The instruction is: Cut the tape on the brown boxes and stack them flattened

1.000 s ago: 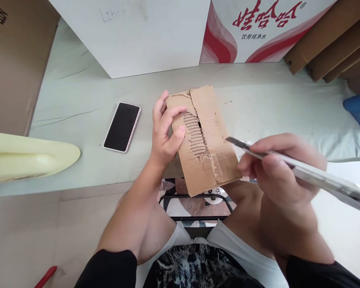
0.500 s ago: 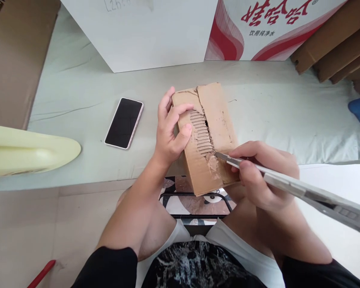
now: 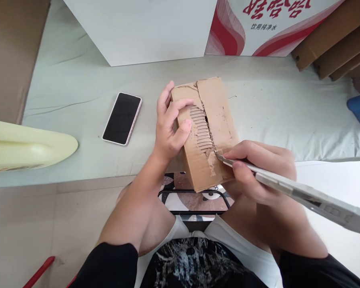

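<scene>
Near one phone (image 3: 122,119) | left hand (image 3: 170,134): spread grip on one box (image 3: 219,108) | right hand (image 3: 262,168): closed grip, one cutter (image 3: 300,193)

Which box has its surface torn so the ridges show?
The small brown box in the left hand, under the knife; the plain white box and red-patterned box look untorn.

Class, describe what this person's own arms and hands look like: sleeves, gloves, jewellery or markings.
The left sleeve and right sleeve are plain black and roughly elbow-length. The left hand and right hand are bare: no glove, ring, watch or bracelet shows.
</scene>
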The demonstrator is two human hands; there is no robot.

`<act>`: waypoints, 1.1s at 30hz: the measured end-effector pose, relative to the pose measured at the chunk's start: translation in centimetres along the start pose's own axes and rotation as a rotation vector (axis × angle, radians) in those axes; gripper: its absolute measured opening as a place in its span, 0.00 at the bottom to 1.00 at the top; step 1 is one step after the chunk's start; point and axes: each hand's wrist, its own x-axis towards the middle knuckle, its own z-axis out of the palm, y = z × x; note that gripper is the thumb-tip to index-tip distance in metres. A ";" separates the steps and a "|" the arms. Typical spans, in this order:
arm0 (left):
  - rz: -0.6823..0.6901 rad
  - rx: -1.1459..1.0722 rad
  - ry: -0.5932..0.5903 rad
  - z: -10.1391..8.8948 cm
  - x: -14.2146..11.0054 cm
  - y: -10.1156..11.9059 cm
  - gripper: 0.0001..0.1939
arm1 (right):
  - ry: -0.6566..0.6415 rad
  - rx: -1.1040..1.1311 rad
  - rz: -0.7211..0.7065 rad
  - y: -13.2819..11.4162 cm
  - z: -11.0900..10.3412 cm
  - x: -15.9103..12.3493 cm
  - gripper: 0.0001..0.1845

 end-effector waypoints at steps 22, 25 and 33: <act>0.005 0.033 0.027 0.2 -0.1 -0.2 0.33 | 0.094 0.238 0.065 0.7 0.3 -1.0 0.08; -0.010 0.033 0.025 0.2 -0.1 -0.2 0.33 | 0.091 0.251 0.067 1.0 0.4 -1.0 0.09; 0.003 0.027 0.025 0.1 0.0 0.0 0.32 | 0.077 0.312 0.177 0.5 0.0 -1.3 0.08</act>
